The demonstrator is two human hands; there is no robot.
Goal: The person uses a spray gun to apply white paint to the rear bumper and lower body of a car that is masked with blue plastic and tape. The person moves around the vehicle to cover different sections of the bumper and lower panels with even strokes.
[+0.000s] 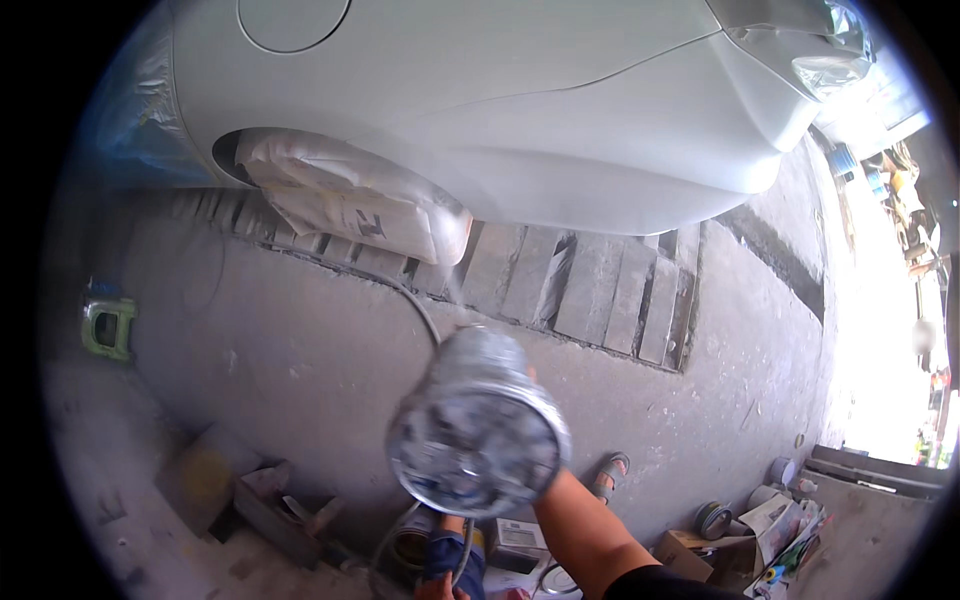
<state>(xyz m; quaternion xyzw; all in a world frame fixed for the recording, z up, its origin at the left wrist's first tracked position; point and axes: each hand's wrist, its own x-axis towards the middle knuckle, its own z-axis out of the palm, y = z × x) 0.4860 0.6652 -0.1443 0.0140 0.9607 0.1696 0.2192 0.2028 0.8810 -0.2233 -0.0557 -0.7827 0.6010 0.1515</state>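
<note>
At the far left, a green frame-like object (108,328) sits on the concrete floor (300,325). Below and right of it is a brownish box (203,478) with a yellowish patch, and just beside that a grey open-topped box (275,520) with pieces jutting out; both are too dim to tell more of their contents. Above, pale sheeting (345,195) wraps the wheel of a silvery-white car body (560,130), over a slatted grating (590,290). A dark round can (412,545) stands by the blue-clad legs (447,555), its inside unclear. The left hand (434,588) shows only in part at the lower edge, near a thin hose (468,555); whether it grips the hose I cannot tell.

At centre, raised over the floor and below the car, is a silver container (475,445), its broad round end toward the camera, streaked grey and blurred; what it holds is hidden. The right hand (560,490) grasps it from the far side, mostly concealed behind it. A faint mist (455,288) shows beyond its narrower end. Below stands a small white carton (517,540). At lower right, an open cardboard box (690,553) has a round tin (713,520) and crumpled paper (775,525) at its top, with a white tub (783,470) just behind.
</note>
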